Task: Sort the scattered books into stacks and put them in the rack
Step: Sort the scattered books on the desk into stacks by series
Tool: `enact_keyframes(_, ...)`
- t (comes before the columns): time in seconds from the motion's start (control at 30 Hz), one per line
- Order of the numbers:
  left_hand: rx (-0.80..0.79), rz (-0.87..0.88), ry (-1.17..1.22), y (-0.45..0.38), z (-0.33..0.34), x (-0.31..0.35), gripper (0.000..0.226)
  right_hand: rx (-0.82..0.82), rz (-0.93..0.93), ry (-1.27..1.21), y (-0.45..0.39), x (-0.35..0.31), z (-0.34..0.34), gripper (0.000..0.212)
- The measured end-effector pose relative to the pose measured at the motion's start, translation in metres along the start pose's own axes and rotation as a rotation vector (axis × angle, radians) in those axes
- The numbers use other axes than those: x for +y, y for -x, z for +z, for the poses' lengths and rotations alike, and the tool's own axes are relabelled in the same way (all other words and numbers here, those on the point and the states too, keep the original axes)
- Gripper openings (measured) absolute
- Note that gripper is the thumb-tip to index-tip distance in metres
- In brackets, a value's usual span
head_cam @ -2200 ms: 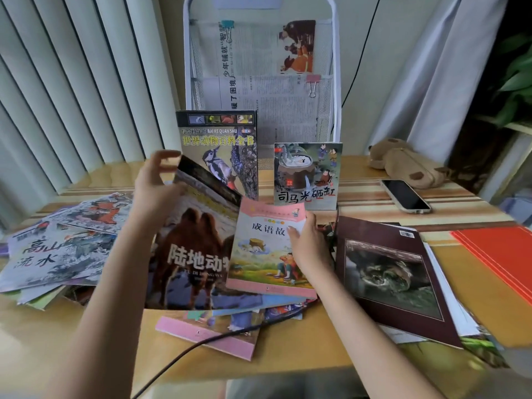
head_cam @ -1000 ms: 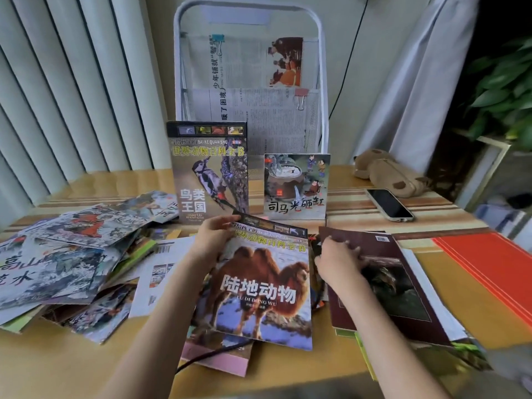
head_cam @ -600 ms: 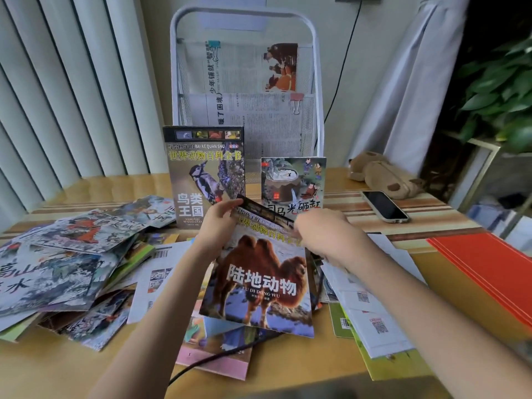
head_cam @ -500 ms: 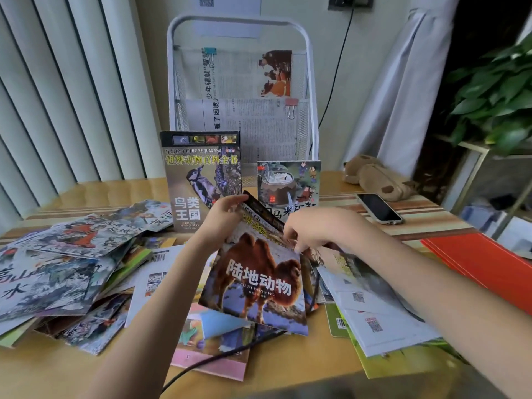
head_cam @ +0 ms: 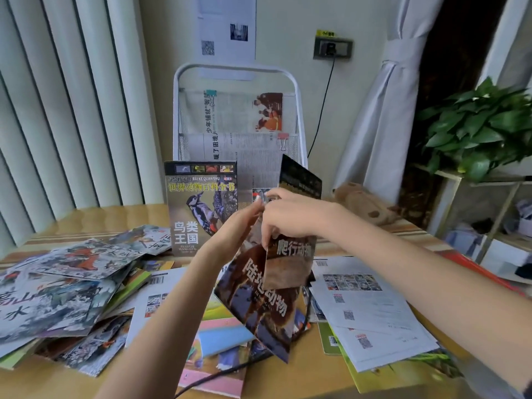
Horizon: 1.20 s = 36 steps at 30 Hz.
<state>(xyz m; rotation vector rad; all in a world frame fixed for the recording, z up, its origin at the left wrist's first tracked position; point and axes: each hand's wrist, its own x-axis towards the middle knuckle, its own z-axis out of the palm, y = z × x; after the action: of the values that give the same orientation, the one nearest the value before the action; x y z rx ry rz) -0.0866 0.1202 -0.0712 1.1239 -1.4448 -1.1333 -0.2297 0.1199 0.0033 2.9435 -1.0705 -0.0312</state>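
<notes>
My left hand point(head_cam: 233, 230) holds the camel book point(head_cam: 260, 302) by its top edge, lifted and tilted above the table. My right hand point(head_cam: 290, 216) grips a dark reptile book point(head_cam: 300, 180), upright in front of the camel book and overlapping it. Both books hang just in front of the white wire rack point(head_cam: 178, 116), which has newspapers clipped in its pockets. A bird book point(head_cam: 201, 208) stands upright against the rack's foot. Another small book behind my hands is mostly hidden.
A heap of picture books point(head_cam: 60, 286) covers the table's left. White back-cover books point(head_cam: 371, 309) lie fanned at the right, pink and green ones point(head_cam: 218, 335) under my hands. A black cable point(head_cam: 227, 371) crosses the front edge. A plush toy point(head_cam: 364, 205) lies beside the rack, a plant point(head_cam: 483, 131) further right.
My right hand left the camel book's top edge and picked the dark reptile book up off the right pile. Both hands have raised their books upright toward the rack; the view tilted up.
</notes>
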Motion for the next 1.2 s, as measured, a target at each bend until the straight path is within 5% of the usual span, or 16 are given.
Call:
enact_keyframes(0.2, 0.051, 0.003, 0.095, 0.004, -0.022, -0.005, 0.053, 0.041, -0.207, -0.014, -0.039, -0.019, 0.026, 0.026)
enact_keyframes(0.6, 0.176, 0.045, 0.318, 0.026, -0.066, -0.047, 0.043, 0.24, -0.397, -0.287, -0.072, -0.049, 0.069, 0.027)
enact_keyframes(0.8, 0.164, 0.067, 0.399, 0.019, -0.084, -0.044, 0.019, 0.709, -0.484, -0.05, -0.081, -0.041, 0.101, 0.031)
enact_keyframes(0.93, 0.247, 0.102, 0.372, 0.02, -0.088, -0.051, 0.02, 0.973, -0.273, 0.072, -0.09, -0.025, 0.1, 0.043)
enact_keyframes(1.07, 0.455, 0.171, 0.372, 0.026, -0.104, -0.044, 0.01, 1.162, 0.117, -0.208, -0.099, 0.005, 0.097, 0.047)
enact_keyframes(1.13, 0.553, 0.229, 0.385, 0.026, -0.121, -0.038, 0.008, 0.992, 0.261, -0.697, -0.094, 0.013, 0.098, 0.057)
enact_keyframes(1.2, 0.595, 0.282, 0.346, 0.022, -0.134, -0.031, 0.005, 0.649, 0.289, -1.231, -0.096, 0.009, 0.099, 0.048)
